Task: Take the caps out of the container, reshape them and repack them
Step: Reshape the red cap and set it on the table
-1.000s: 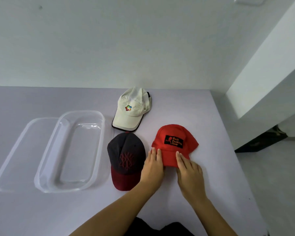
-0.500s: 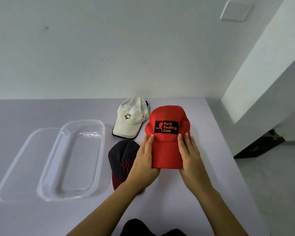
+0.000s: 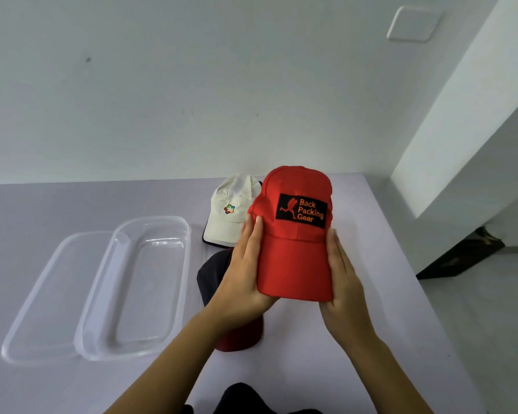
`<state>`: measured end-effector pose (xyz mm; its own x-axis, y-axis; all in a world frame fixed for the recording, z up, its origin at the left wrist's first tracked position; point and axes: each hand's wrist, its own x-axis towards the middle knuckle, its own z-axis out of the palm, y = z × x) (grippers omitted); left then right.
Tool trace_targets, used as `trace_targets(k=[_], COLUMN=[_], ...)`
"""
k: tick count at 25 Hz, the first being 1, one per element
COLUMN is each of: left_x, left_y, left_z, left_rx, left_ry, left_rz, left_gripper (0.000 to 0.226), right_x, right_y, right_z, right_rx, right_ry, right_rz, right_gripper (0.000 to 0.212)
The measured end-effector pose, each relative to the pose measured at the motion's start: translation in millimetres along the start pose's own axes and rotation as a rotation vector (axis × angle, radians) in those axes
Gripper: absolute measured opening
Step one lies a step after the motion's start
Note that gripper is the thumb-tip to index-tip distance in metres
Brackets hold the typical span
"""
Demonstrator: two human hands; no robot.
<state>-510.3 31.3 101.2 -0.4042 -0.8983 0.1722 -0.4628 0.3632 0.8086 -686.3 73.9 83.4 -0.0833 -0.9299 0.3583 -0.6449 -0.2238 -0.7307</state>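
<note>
On the left of the table (image 3: 407,309) lies the clear lid (image 3: 39,297), and the clear container (image 3: 138,294) sits against it, its left rim over the lid's edge. Right of the container, the white cap (image 3: 229,218) rests farther off and the dark cap (image 3: 211,274) nearer, partly hidden behind the left hand (image 3: 245,273). That hand lies flat against the left edge of the red cap (image 3: 295,252), fingers straight and thumb out of sight. The right hand (image 3: 343,282) mirrors it on the right edge, equally uncurled. The red cap is held off the table between the two palms, above the dark cap and near the white one. As I judge it, the risk lies in this hold. With no finger hooked round the brim, an uneven squeeze could let the cap slide down onto the dark cap. Too hard a squeeze could bend the brim or buckle the soft crown, undoing the shaping. The cap's long axis runs near to far, with the brim towards the person, the crown tipped up at the far end, and the patch facing the camera.
</note>
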Motion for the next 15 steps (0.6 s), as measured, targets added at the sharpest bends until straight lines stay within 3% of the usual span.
trace_targets(k=[3, 7, 9, 12, 15], left_x=[-3, -9, -8, -6, -15], left_y=[24, 46, 41, 20, 18], left_z=[-4, -5, -12, -27, -29], left_rx=[-0.273, -0.490, -0.404, -0.094, -0.093], left_ry=[0.007, 0.006, 0.011, -0.084, -0.157], left_rz=[-0.026, -0.059, -0.051, -0.024, 0.003], left_gripper=[0.099, 0.095, 0.094, 0.089, 0.085], right_x=[1, 2, -1, 2, 9], right_y=[-26, -45, -41, -27, -10], right_z=[4, 8, 9, -5, -21], right_rx=[0.319, 0.500, 0.507, 0.335, 0.231], right_ry=[0.054, 0.028, -0.006, -0.004, 0.004], right_rz=[0.065, 0.097, 0.118, 0.088, 0.051], right_gripper=[0.069, 0.071, 0.069, 0.071, 0.068])
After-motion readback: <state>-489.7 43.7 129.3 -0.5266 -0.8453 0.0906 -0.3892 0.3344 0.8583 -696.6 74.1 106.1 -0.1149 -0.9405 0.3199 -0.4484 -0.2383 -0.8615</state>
